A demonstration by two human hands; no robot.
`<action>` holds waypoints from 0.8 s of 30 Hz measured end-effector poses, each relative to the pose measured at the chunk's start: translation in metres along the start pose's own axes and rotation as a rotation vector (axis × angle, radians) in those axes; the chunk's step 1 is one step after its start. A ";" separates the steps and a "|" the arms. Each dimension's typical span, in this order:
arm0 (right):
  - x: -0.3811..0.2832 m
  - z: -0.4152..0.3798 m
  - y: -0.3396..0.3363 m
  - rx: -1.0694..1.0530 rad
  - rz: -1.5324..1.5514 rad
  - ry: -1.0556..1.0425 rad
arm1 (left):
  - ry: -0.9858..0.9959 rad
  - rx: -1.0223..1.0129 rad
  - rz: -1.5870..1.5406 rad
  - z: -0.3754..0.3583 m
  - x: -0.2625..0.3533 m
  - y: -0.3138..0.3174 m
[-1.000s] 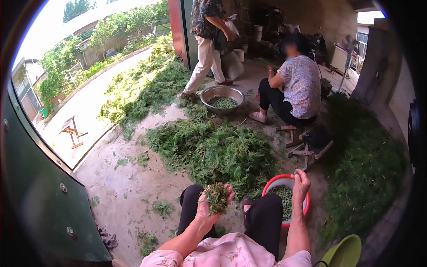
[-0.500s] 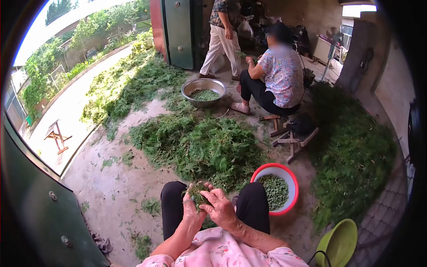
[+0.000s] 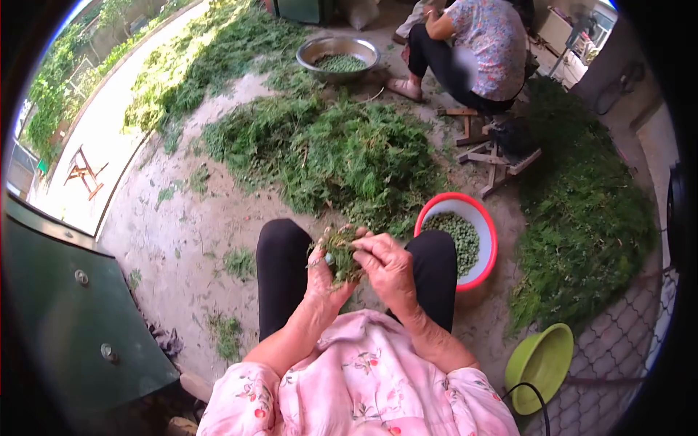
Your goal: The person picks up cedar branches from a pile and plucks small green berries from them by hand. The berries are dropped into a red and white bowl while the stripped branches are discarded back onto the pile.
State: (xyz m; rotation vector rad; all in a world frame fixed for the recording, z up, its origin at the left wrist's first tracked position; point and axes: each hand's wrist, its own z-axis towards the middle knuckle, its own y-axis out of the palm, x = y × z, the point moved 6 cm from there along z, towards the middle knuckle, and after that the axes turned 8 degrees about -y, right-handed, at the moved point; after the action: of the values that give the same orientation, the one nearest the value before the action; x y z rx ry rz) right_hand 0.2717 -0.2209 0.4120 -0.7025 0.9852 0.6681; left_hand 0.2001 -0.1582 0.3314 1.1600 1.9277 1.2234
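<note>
Green sprigs (image 3: 340, 254) between both hands

Left hand (image 3: 325, 272): raised before the torso above the lap, palm turned inward and up, fingers curled into a closed grip around a small green clump.
Right hand (image 3: 385, 263): just beside the left grip, back of the hand toward the camera, fingertips bent over and pinching at the top of that clump; the two hands touch.
Forearms: both bare, rising from short floral sleeves and converging toward the grip, elbows bent and held close.
Legs: knees apart, in black, directly beyond the grip.
</note>
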 end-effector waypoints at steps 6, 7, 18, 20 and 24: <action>0.045 -0.012 0.003 0.119 0.441 0.398 | -0.075 0.028 0.001 -0.002 -0.001 -0.006; 0.048 -0.013 0.004 0.121 0.466 0.408 | -0.070 0.037 -0.006 -0.001 0.000 -0.009; 0.023 -0.002 0.013 -0.112 -0.035 0.028 | -0.005 0.111 -0.068 -0.001 0.009 -0.027; 0.015 -0.003 0.017 -0.138 -0.211 -0.091 | 0.004 0.112 -0.074 -0.001 0.009 -0.029; 0.015 -0.003 0.016 -0.085 -0.397 -0.115 | 0.024 0.085 -0.033 0.000 0.006 -0.037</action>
State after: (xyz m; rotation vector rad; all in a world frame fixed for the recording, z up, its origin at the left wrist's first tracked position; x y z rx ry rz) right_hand 0.2637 -0.2109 0.3938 -0.8947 0.6872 0.3973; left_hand 0.1838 -0.1610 0.2978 1.1557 2.0264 1.1534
